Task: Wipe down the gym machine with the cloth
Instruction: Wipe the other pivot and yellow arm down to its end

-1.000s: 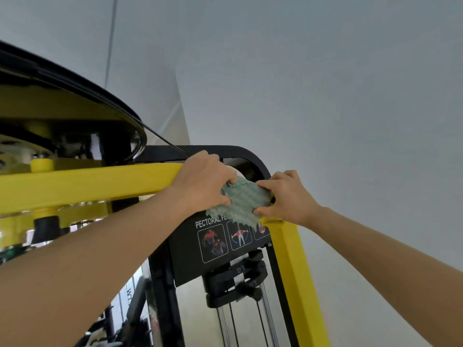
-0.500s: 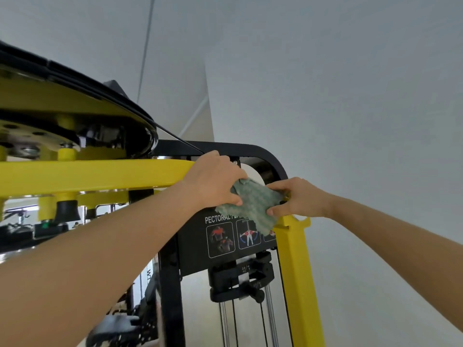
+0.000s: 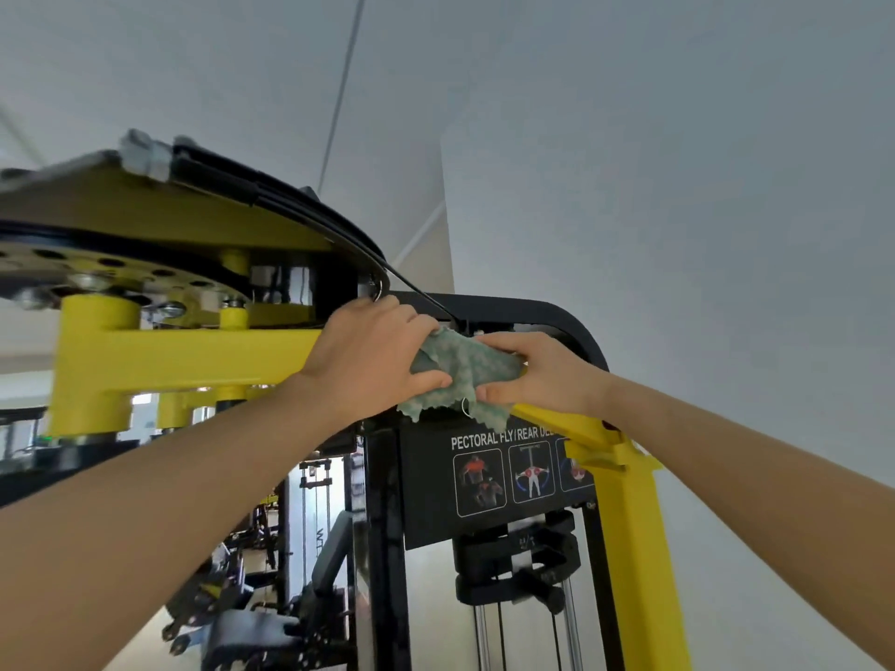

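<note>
Gym machine (image 3: 629, 549) yellow beam (image 3: 193, 360): green cloth (image 3: 465, 370) draped over it (ragged edge hanging).

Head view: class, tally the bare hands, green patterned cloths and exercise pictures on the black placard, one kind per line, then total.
Bare hands: 2, left hand and right hand
Green patterned cloth: 1
Exercise pictures on the black placard: 3, one partly hidden
Total: 6

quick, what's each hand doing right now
Left hand: closed on the cloth, pinching its left end.
Right hand: closed on the cloth, pinching its right end.
</note>
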`<state>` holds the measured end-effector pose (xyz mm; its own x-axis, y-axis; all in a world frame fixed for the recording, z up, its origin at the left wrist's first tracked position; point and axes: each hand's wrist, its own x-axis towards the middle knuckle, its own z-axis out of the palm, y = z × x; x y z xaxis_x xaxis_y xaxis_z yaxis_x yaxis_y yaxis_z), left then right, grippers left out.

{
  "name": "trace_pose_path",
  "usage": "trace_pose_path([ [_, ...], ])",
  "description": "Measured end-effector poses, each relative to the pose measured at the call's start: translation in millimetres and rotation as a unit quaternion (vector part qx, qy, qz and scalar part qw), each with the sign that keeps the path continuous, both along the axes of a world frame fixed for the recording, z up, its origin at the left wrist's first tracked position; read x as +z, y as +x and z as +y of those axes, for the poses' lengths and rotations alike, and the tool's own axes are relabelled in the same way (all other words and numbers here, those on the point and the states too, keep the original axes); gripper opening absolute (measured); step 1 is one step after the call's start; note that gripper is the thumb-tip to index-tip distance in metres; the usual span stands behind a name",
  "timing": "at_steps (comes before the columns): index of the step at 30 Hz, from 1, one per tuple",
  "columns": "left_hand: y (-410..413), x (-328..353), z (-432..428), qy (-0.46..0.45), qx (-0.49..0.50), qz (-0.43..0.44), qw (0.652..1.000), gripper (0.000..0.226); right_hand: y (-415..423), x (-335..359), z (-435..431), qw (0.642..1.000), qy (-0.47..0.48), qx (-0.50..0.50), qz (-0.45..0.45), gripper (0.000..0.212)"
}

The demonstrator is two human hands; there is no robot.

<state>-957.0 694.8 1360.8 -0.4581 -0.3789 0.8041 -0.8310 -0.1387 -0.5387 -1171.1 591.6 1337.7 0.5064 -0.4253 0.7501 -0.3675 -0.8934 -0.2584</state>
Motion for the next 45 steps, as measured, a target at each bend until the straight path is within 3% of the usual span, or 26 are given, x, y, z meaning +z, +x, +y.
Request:
trace_pose_path([
  [2, 13.2, -5.8, 4.9, -0.037, 0.003, -0.004, 0.999, 0.065, 11.7, 6.5, 2.0, 1.000, 0.004, 0.005, 0.009, 0.060],
  [5, 25.2, -15.3, 14.2, -0.077, 0.022, 0.005, 0.997, 0.061, 27.8, 19.0, 10.5, 0.998, 0.029, 0.045, 0.013, 0.060],
  [8, 36.7, -23.0, 23.9, -0.112, 0.001, 0.017, 0.994, 0.056, 41.1, 30.9, 25.8, 0.997, 0.015, 0.077, 0.011, 0.048],
  [12, 50.6, -31.2, 35.2, -0.172, -0.113, 0.036, 0.978, 0.023, 51.3, 34.7, 37.1, 0.995, -0.081, 0.047, -0.045, 0.025],
  [15, 45.8, -43.6, 44.4, -0.115, -0.188, 0.121, 0.968, 0.017, 45.8, 27.6, 50.6, 0.988, -0.127, 0.047, -0.081, 0.014],
  [17, 38.2, -53.7, 49.4, -0.047, -0.249, 0.230, 0.940, 0.022, 38.0, 19.0, 61.9, 0.990, -0.118, 0.046, -0.058, 0.011],
  [21, 21.0, -66.2, 47.8, 0.097, -0.366, 0.446, 0.811, 0.016, 25.2, 1.8, 70.9, 0.997, -0.003, 0.079, -0.023, 0.010],
  [26, 7.0, -74.4, 33.0, 0.166, -0.398, 0.540, 0.723, 0.015, 31.1, -5.8, 75.2, 0.994, 0.063, 0.083, -0.019, 0.007],
  [30, -3.0, -76.4, 35.8, 0.294, -0.474, 0.620, 0.552, 0.023, 36.9, -9.5, 73.9, 0.994, 0.058, 0.078, -0.043, 0.009],
  [33, 1.6, -82.2, 34.6, 0.272, -0.484, 0.622, 0.551, 0.027, 40.2, -12.3, 80.6, 0.977, 0.150, 0.149, -0.038, 0.017],
  [35, 8.9, -86.5, 29.5, 0.232, -0.481, 0.662, 0.526, 0.019, 44.5, -10.0, 81.2, 0.970, 0.172, 0.159, -0.069, 0.023],
  [37, 13.4, -88.1, 28.5, 0.195, -0.490, 0.718, 0.455, 0.016, 47.2, -2.5, 72.7, 0.991, 0.032, 0.052, -0.121, 0.021],
  [39, 17.8, -87.5, 26.5, 0.154, -0.511, 0.767, 0.355, 0.013, 49.9, 4.3, 62.2, 0.987, -0.089, -0.068, -0.115, 0.025],
  [41, 25.1, -88.3, 25.4, 0.103, -0.538, 0.795, 0.259, 0.008, 54.4, 5.5, 53.7, 0.986, -0.109, -0.114, -0.045, 0.040],
  [42, 28.4, -88.4, 25.3, 0.060, -0.548, 0.797, 0.247, 0.007, 56.0, 4.6, 49.0, 0.985, -0.115, -0.130, -0.019, 0.047],
  [43, 36.5, -85.9, 22.7, 0.029, -0.573, 0.794, 0.203, 0.020, 56.8, 4.2, 46.0, 0.982, -0.118, -0.144, -0.005, 0.053],
  [44, 37.6, -86.0, 25.2, 0.051, -0.528, 0.810, 0.249, 0.031, 56.2, 4.8, 43.7, 0.982, -0.116, -0.148, -0.005, 0.055],
  [45, 39.9, -89.5, 24.3, 0.053, -0.496, 0.777, 0.385, 0.032, 54.7, 6.0, 41.9, 0.984, -0.110, -0.143, -0.008, 0.055],
])
